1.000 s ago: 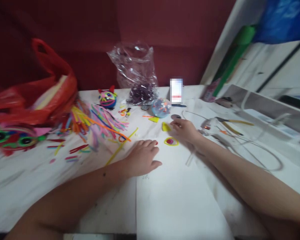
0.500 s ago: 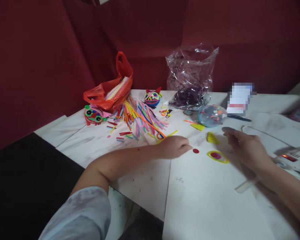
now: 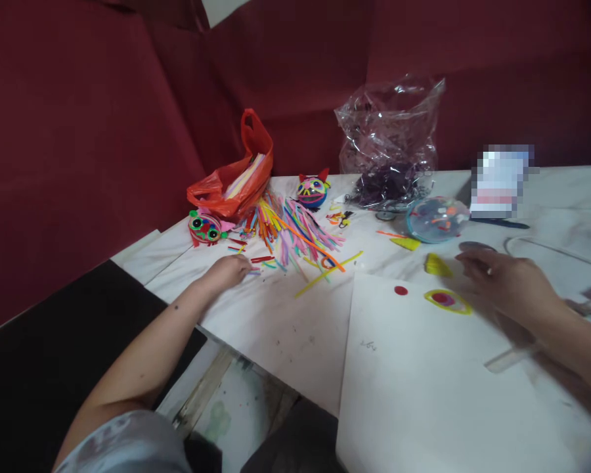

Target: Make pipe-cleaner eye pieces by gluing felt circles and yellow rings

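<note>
My left hand (image 3: 230, 270) is closed at the table's left side, its fingertips at a few short coloured strips (image 3: 257, 269). Whether one is pinched is too small to tell. My right hand (image 3: 505, 276) hovers at the right with fingers drawn together; a small pale spot shows at them, but I cannot make out what it is. Left of it, an eye shape (image 3: 447, 301) with a yellow outline and red centre lies on the white sheet (image 3: 423, 394), beside a red disc (image 3: 400, 290). A yellow triangular piece (image 3: 437, 265) is near my right fingertips.
Behind lie a clear ball (image 3: 436, 220), a bundle of coloured fuzzy strips (image 3: 295, 230), a red plastic bag (image 3: 231, 187) and a clear bag (image 3: 389, 144) with dark contents. Two decorated face balls, one green-eared (image 3: 205, 226) and one red-eared (image 3: 312, 190), stand near the red bag.
My left hand has moved left, from beside the red disc to the short strips. My right hand stays near the yellow pieces. The view has shifted slightly.
</note>
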A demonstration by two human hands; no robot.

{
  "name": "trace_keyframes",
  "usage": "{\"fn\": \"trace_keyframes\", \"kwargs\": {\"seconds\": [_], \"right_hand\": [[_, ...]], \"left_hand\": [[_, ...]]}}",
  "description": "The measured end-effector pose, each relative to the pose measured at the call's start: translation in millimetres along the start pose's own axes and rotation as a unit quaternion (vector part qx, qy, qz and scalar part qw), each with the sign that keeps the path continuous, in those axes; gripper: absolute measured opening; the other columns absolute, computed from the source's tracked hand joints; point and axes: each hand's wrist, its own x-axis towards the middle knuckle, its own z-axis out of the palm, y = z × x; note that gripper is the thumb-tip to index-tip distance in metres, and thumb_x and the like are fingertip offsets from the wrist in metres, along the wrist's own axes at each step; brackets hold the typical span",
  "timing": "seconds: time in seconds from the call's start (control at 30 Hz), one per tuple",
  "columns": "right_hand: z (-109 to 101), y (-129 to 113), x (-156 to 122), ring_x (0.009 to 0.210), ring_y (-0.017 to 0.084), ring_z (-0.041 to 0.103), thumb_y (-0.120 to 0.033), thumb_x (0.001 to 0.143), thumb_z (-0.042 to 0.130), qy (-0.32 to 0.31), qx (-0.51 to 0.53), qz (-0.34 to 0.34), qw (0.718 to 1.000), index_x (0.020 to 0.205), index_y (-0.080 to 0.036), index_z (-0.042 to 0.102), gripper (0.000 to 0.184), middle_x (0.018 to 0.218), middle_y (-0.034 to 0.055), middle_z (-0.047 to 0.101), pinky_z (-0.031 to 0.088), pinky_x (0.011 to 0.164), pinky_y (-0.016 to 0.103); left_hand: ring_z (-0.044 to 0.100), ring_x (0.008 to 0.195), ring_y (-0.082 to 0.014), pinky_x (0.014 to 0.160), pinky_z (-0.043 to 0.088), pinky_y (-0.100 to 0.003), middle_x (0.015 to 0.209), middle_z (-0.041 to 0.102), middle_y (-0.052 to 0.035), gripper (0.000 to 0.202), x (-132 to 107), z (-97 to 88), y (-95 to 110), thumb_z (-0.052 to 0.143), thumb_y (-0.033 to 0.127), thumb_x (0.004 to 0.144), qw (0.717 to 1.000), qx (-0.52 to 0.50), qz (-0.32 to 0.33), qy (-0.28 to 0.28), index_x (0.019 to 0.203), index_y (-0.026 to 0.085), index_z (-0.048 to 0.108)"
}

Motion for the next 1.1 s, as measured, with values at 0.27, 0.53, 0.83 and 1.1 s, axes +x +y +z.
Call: {"fn": "trace_keyframes", "kwargs": {"seconds": [0.27,0.53,0.83,1.1], "right_hand": [[-6.2,-5.3,-2.0,0.053,0.023,0.059,-0.036,0.068,0.044,-0.009,0.015,-0.019,1.000,0.082,-0.022,0.066,0.029,0.069,0.0081,0.069,0.043,0.056,0.032],[-6.6,-5.0,-3.1,0.057,0.024,0.059,-0.032,0.070,0.045,0.014,0.056,-0.035,0.998,0.081,-0.023,0.065,0.024,0.077,0.0092,0.071,0.046,0.060,0.036],[-15.2,-15.1,0.1,0.067,0.023,0.065,-0.019,0.076,0.046,0.026,0.084,-0.060,0.994,0.085,-0.017,0.070,0.026,0.081,0.0091,0.073,0.048,0.068,0.035],[-29.2,-20.3,4.0,0.071,0.021,0.065,-0.021,0.078,0.046,0.056,0.120,0.003,0.991,0.088,-0.017,0.071,0.027,0.083,0.0086,0.074,0.048,0.070,0.033]], "left_hand": [[0.057,0.103,-0.0191,0.092,0.043,-0.030,0.106,0.064,-0.0096,0.023,-3.5,24.4,-13.0,0.046,0.025,0.087,0.998,0.014,0.004,0.066,0.099,0.016,0.064],[0.059,0.090,-0.0178,0.083,0.044,-0.028,0.091,0.066,-0.0079,0.023,3.4,18.3,-5.6,0.043,0.021,0.087,0.998,0.052,0.033,-0.006,0.084,0.015,0.065],[0.058,0.086,-0.0173,0.079,0.044,-0.028,0.090,0.063,-0.0053,0.023,11.6,18.7,39.6,0.039,0.025,0.085,0.995,0.039,0.090,0.027,0.091,0.019,0.061],[0.055,0.079,-0.0176,0.076,0.043,-0.029,0.079,0.059,-0.0056,0.021,86.2,40.5,136.7,0.037,0.017,0.086,0.977,0.046,0.209,-0.025,0.074,0.016,0.055]]}}
